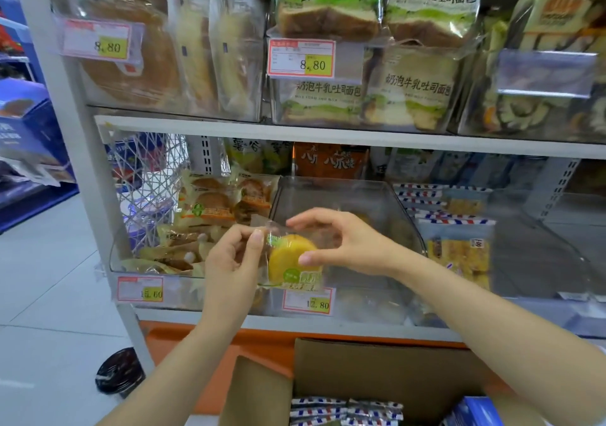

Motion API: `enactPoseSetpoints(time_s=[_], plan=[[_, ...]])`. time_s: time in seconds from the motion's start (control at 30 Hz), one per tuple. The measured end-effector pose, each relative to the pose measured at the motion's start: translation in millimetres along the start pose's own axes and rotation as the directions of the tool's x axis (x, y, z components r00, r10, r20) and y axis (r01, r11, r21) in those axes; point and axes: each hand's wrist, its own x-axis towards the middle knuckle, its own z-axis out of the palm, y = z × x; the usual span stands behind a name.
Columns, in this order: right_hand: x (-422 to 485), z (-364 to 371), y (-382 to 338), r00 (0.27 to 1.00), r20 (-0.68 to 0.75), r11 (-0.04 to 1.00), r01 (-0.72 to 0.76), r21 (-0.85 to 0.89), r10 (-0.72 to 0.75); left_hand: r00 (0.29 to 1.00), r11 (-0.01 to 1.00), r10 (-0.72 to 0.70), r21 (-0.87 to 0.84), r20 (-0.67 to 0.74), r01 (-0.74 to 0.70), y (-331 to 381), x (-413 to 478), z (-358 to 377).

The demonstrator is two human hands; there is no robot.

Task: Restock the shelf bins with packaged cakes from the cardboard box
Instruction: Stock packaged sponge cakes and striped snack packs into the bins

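A yellow round cake in a clear wrapper (290,260) hangs in front of the middle clear shelf bin (331,192), at its front wall. My left hand (234,258) pinches the wrapper's left edge. My right hand (341,240) pinches its right side, thumb on the cake. The middle bin looks nearly bare inside. An open cardboard box (377,370) sits below, on the floor in front of the shelf, holding several packs with red-and-blue striped edges (344,409).
The left bin (157,261) is full of packaged cakes. The right bin (459,248) holds striped-edge packs. Price tags (308,301) hang on the bin fronts. The upper shelf (328,133) carries bagged bread. A black round object (119,373) lies on the floor by the shelf post.
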Motion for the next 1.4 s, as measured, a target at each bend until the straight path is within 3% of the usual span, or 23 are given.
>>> enactPoseSetpoints(time_s=[0.1, 0.17, 0.23, 0.33, 0.5, 0.67, 0.77, 0.8, 0.87, 0.97, 1.03, 1.1, 1.13, 1.3, 1.4], plan=[[-2, -11, 4, 0.997, -0.075, 1.0, -0.001, -0.018, 0.0, 0.997, 0.996, 0.069, 0.053, 0.04, -0.071, 3, 2, 7], [-4, -27, 14, 0.982, -0.186, 0.999, -0.032, 0.04, 0.039, 0.978, 0.96, 0.154, 0.214, 0.142, -0.183, -9, 0, 6], [-5, -37, 29, 0.969, -0.232, 0.996, -0.083, 0.007, 0.083, 0.929, 0.83, 0.209, 0.447, 0.305, -0.334, -30, -5, 4], [3, -26, 52, 0.978, -0.107, 0.973, -0.193, -0.123, 0.181, 0.868, 0.601, 0.172, 0.648, 0.466, -0.467, -58, -18, 4], [25, 24, 79, 0.968, -0.13, 0.961, -0.232, -0.147, 0.214, 0.854, 0.488, 0.161, 0.712, 0.495, -0.504, -66, -21, 5], [42, 39, 89, 0.972, -0.069, 0.938, -0.236, -0.254, 0.226, 0.85, 0.477, 0.156, 0.715, 0.503, -0.511, -64, -24, 6], [33, 29, 78, 0.96, -0.011, 0.919, -0.272, -0.285, 0.28, 0.849, 0.482, 0.228, 0.703, 0.476, -0.523, -63, -47, 6], [25, 27, 74, 0.964, -0.03, 0.913, -0.26, -0.316, 0.264, 0.851, 0.502, 0.267, 0.689, 0.452, -0.523, -64, -60, 5], [2, 28, 63, 0.98, -0.174, 0.93, -0.15, -0.336, 0.095, 0.864, 0.544, 0.301, 0.672, 0.404, -0.503, -70, -94, 4], [-53, 47, 49, 0.92, -0.314, 0.953, 0.152, -0.263, -0.233, 0.87, 0.562, 0.185, 0.677, 0.457, -0.475, -93, -144, 0], [-93, 71, 51, 0.943, -0.197, 0.948, 0.222, -0.228, -0.268, 0.823, 0.499, 0.041, 0.702, 0.567, -0.508, -116, -171, -3], [-127, 102, 74, 0.994, 0.069, 0.971, 0.094, -0.22, -0.081, 0.781, 0.455, -0.087, 0.722, 0.619, -0.521, -140, -195, -5], [-141, 118, 90, 0.98, 0.193, 0.971, 0.003, -0.239, 0.044, 0.767, 0.451, -0.127, 0.725, 0.629, -0.52, -150, -205, -6], [-192, 166, 159, 0.751, 0.515, 0.899, -0.246, -0.363, 0.413, 0.767, 0.467, -0.152, 0.729, 0.624, -0.501, -170, -230, -9], [-212, 188, 173, 0.612, 0.623, 0.858, -0.202, -0.473, 0.487, 0.773, 0.472, -0.142, 0.729, 0.618, -0.496, -172, -233, -9]])
